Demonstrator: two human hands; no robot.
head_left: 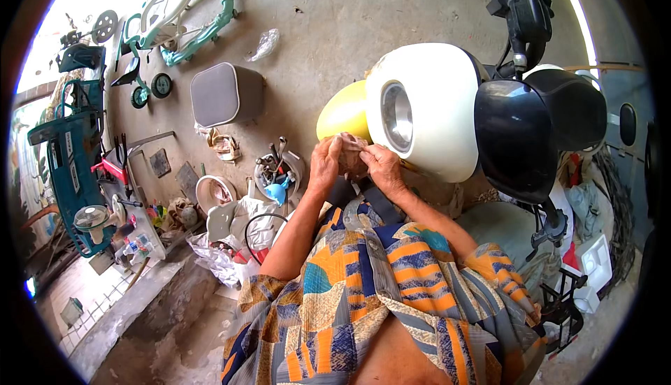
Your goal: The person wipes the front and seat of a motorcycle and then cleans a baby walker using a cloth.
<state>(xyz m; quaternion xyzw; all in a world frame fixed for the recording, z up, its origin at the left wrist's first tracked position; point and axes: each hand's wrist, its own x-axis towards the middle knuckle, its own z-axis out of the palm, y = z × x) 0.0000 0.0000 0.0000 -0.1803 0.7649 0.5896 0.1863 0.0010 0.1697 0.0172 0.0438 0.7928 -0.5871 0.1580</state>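
Observation:
Both my hands meet in front of me beside a scooter's front end. My left hand [325, 165] is closed, with its fingertips pinching a thin, crumpled, brownish piece [353, 162], perhaps cloth or a plastic bag. On the other side of that piece, my right hand [384, 167] also pinches its upper edge. Just beyond my fingers is a yellow rounded mudguard [344, 111]. To the right of it stands the white front shell [440, 105] with a round headlight [397, 116]. Whether the piece contains anything cannot be made out.
A grey lidded bin [217, 95] stands ahead on the left, behind a bucket of tools [293, 175]. Black scooter mirrors [516, 140] jut out at right. Farther off are a mint-green child's tricycle frame [203, 32] and a teal metal bench [59, 168].

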